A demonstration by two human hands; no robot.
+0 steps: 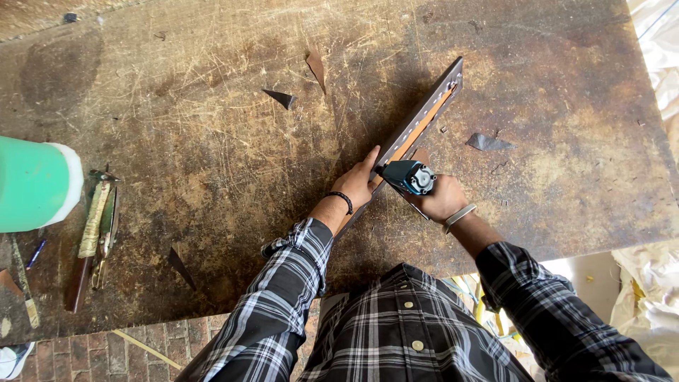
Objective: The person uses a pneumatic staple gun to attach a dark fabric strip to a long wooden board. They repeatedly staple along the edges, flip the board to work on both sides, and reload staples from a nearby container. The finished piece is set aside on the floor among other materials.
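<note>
Head view: long dark brown leather strip [424, 117] with punched holes and a tan inner band, lying diagonally on the scarred, stained wooden surface [212, 141]. Left hand [357, 182], fingers flat and extended, pressing the strip's near end. Right hand [442, 198], fingers curled tight around a teal handheld power tool [409, 177], set against the strip just beside the left hand. Leather scraps [488, 143] scattered about. Far left: green plastic container [32, 184], pliers and hand tools [99, 226].
</note>
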